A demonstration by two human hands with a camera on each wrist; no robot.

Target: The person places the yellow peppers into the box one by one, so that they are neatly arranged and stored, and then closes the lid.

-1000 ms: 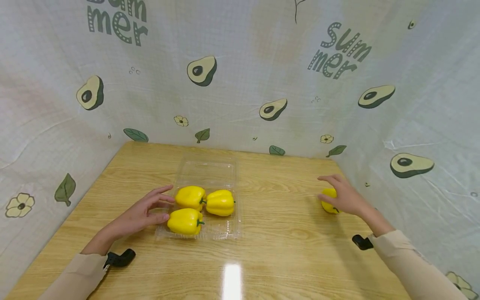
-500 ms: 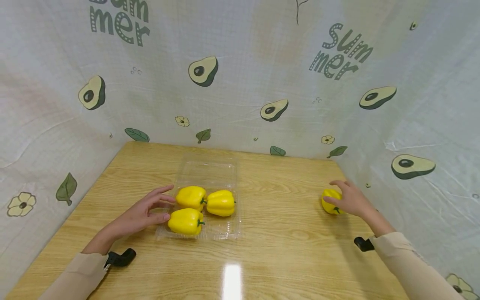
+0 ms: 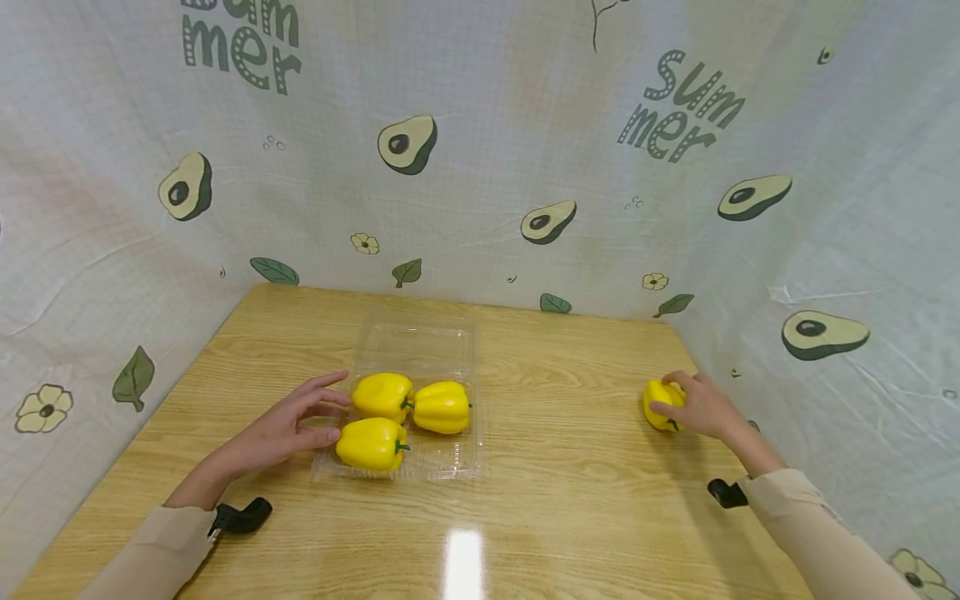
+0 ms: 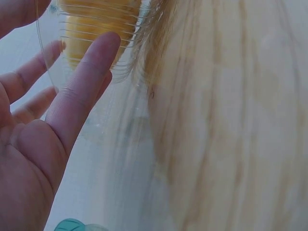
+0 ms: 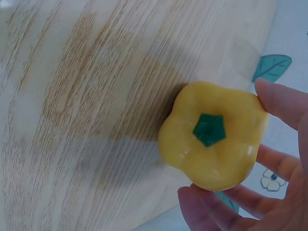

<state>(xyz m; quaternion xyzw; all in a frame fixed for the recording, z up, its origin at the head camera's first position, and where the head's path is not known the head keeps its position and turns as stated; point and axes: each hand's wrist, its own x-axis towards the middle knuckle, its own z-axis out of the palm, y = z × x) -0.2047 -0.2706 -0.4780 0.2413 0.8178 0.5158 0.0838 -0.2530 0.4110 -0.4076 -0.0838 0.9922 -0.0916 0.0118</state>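
Right hand [image 3: 703,406] gripping lone yellow pepper [image 5: 216,149], right side of tabletop [image 3: 570,500], left hand [image 3: 277,427] spread, at clear clamshell [image 3: 437,461] holding three peppers [image 3: 370,444]

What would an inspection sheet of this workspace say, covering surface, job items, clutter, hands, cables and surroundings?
Surface: wooden tabletop, with a white glare streak at the head view's lower edge.
Job items: three yellow peppers lie in a clear plastic box, its lid open; a fourth pepper is apart at the right.
Clutter: nothing seen.
Hands: the left hand is at the box's left side, contact unclear; the right hand grips the fourth pepper.
Cables: nothing seen.
Surroundings: pale cloth hangs behind and beside the table, printed with avocados, leaves, flowers and "summer".
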